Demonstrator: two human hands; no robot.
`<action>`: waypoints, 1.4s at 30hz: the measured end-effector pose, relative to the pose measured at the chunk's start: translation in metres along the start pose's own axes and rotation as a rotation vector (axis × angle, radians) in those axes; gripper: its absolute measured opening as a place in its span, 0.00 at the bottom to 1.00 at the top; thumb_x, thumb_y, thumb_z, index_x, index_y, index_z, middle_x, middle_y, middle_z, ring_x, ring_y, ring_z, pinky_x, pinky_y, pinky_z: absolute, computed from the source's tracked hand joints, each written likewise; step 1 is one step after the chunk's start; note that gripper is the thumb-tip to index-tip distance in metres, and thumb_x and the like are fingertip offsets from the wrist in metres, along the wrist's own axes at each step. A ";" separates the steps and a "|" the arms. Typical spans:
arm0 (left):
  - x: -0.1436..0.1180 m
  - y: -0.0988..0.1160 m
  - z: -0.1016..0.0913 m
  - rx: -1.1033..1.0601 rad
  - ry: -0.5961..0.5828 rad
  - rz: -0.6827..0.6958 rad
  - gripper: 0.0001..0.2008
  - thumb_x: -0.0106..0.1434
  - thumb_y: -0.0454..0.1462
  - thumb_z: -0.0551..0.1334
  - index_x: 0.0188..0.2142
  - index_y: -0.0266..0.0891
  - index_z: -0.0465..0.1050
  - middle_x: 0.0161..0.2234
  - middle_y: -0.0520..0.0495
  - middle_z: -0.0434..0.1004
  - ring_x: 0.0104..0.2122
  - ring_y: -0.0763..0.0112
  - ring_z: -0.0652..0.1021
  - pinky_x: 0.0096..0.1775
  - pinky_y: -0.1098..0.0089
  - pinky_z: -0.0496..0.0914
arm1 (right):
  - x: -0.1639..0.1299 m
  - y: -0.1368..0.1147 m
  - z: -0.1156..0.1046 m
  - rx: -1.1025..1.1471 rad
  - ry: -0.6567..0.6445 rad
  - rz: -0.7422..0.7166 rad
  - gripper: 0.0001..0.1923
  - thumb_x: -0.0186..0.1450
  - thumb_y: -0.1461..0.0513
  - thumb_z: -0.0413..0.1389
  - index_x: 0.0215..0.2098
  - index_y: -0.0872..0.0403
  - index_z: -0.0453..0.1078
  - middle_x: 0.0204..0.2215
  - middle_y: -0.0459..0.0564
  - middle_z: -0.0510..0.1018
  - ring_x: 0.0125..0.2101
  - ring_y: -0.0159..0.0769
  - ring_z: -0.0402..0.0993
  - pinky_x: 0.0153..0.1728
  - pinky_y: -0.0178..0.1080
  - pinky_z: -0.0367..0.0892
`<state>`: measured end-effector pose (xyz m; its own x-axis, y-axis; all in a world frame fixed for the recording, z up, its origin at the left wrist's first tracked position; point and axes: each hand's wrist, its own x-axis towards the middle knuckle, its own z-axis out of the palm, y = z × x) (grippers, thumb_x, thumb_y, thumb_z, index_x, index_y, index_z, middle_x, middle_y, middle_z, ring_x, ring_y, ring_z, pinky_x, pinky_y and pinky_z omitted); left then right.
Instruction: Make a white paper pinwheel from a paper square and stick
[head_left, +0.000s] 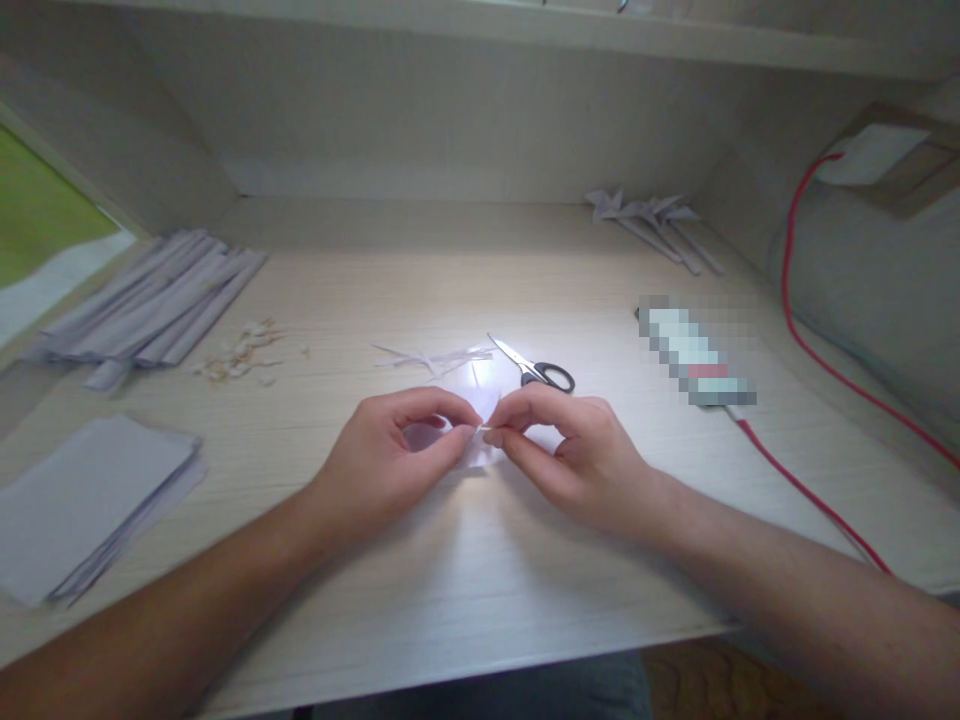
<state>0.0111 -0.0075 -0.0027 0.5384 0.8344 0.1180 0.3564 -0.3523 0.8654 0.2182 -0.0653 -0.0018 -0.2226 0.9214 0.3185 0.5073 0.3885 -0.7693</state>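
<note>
My left hand (409, 440) is closed in a pinch on a small sheet of white paper (474, 378) in front of me. My right hand (574, 445) pinches at the same spot, its fingertips on a small, thin pale piece against the paper; its kind is too small to make out. Both hands hide much of the sheet. Just beyond them lie narrow white paper strips (435, 358). Scissors (534, 367) with black handles rest near my right hand, blades partly apart.
At left are a bundle of rolled paper sticks (150, 300), pale small scraps (244, 350) and a paper stack (105, 490). Paper pinwheels (649, 220) lie back right. A phone (694, 355) with a red cable (810, 485) sits at right. A shelf edge (480, 30) crosses above.
</note>
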 end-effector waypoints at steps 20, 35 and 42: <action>0.000 0.002 -0.002 0.128 0.002 0.204 0.03 0.64 0.34 0.65 0.36 0.41 0.78 0.35 0.49 0.81 0.36 0.68 0.78 0.39 0.68 0.69 | 0.000 -0.001 0.004 0.138 -0.038 0.103 0.02 0.70 0.64 0.58 0.41 0.54 0.72 0.33 0.47 0.80 0.35 0.33 0.78 0.36 0.37 0.70; 0.003 -0.003 -0.014 0.156 0.115 0.205 0.07 0.62 0.32 0.64 0.39 0.43 0.79 0.39 0.48 0.81 0.42 0.63 0.78 0.46 0.63 0.71 | 0.006 -0.002 -0.004 0.100 0.025 0.051 0.09 0.63 0.71 0.59 0.36 0.54 0.78 0.31 0.46 0.83 0.32 0.33 0.78 0.34 0.35 0.72; 0.012 -0.005 -0.021 0.148 0.120 0.121 0.16 0.60 0.34 0.66 0.49 0.45 0.79 0.50 0.46 0.80 0.53 0.57 0.76 0.57 0.57 0.67 | 0.002 -0.012 -0.011 0.172 -0.080 -0.172 0.10 0.64 0.72 0.57 0.39 0.54 0.76 0.34 0.51 0.83 0.36 0.38 0.79 0.40 0.41 0.74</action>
<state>-0.0002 0.0133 0.0041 0.4927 0.8236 0.2811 0.4081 -0.5039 0.7613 0.2203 -0.0678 0.0142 -0.3623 0.8355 0.4130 0.3090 0.5258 -0.7925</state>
